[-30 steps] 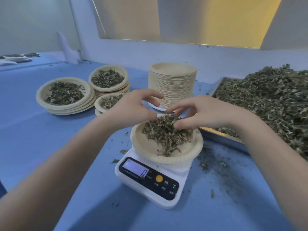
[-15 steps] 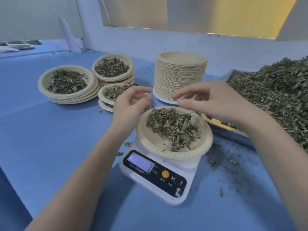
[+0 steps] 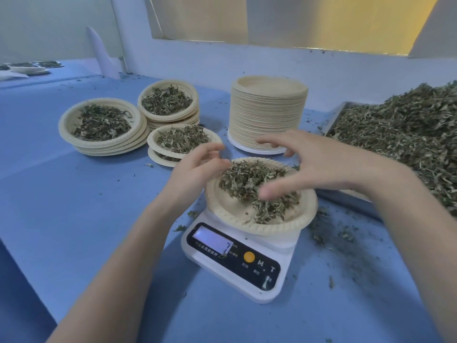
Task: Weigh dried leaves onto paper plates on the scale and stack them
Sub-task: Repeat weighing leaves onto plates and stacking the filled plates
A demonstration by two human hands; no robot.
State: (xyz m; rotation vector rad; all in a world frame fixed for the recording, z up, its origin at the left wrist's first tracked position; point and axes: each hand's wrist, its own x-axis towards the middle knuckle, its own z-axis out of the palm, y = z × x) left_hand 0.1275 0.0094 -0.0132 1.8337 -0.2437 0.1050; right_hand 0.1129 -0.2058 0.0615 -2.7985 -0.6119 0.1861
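On a blue table, seen from the head camera, a white digital scale is placed near the middle, its dark display panel turned toward the viewer. A paper plate is set on the scale's platform, and a loose heap of dried leaves is piled in its far half. The left hand is held at the plate's left rim, fingers curled loosely and spread apart, closed on nothing; whether the rim is touched cannot be told. The right hand is held over the plate's right side, just above the leaves, fingers splayed wide and gripping nothing, the thumb reaching low over the heap. The leaf pile is thus framed between the two hands.

Behind the scale, a tall stack of empty plates is stood upright. To its left, three lower stacks of filled plates are grouped close together, each topped with leaves. At the right edge, a metal tray is heaped with a large mound of loose leaves. Leaf crumbs are scattered on the table between the scale and the tray.
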